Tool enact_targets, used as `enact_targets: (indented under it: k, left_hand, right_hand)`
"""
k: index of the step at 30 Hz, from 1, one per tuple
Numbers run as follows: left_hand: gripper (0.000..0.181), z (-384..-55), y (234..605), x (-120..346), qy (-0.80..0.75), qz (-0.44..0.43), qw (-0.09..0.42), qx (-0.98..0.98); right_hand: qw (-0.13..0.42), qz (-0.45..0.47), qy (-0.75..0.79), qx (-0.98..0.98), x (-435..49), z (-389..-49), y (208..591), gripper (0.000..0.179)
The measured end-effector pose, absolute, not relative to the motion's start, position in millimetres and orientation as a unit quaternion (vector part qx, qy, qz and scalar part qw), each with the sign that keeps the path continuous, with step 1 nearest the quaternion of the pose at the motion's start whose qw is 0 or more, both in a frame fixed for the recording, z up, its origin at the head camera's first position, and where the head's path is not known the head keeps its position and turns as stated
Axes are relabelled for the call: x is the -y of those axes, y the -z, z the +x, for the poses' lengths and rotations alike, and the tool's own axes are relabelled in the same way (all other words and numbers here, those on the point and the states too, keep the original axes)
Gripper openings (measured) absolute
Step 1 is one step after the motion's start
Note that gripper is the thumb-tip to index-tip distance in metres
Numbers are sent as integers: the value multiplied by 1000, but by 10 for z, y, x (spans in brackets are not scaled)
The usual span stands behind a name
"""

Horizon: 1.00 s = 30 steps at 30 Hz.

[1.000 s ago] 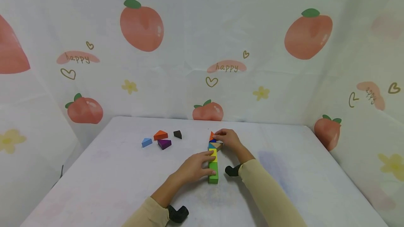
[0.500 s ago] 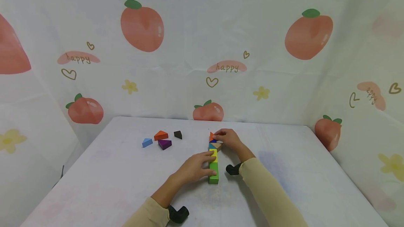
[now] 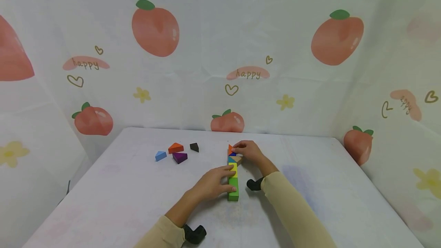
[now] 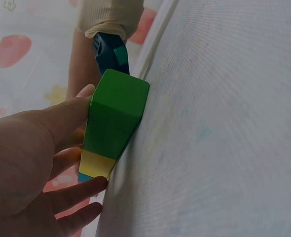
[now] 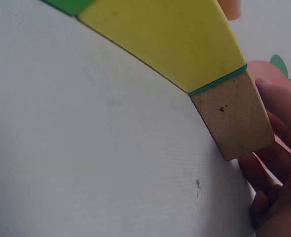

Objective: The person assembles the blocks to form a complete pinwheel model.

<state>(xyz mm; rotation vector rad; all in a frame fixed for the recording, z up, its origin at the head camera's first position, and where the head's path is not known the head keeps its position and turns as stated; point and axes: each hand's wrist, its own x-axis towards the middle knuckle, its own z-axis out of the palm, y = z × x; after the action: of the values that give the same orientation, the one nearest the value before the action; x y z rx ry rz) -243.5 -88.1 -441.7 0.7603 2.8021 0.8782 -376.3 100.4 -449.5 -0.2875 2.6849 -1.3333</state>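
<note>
One spread left hand (image 3: 211, 183) touches a yellow block (image 5: 170, 39); the right hand (image 3: 252, 152) touches an orange block (image 3: 229, 150), grip unclear.

My left arm (image 3: 179, 208) and right arm (image 3: 293, 204) reach in from the near side. My left hand (image 3: 211, 183) sits nearer, fingers spread, pointing right; my right hand (image 3: 250, 151) farther, fingers bent, pointing left.
</note>
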Motion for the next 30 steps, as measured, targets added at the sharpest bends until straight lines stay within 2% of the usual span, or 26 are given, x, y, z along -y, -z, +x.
enact_targets:
  k: [19, 30]
  left_hand:
    - [59, -2442, 4432, 867, -294, 246, 61, -922]
    - [60, -2443, 4427, 886, -299, 253, 53, -919]
  right_hand:
    - [51, -41, 498, -865, -1166, -3626, 4443, 28]
    - [2, -40, 524, -851, -1310, -3383, 4337, 24]
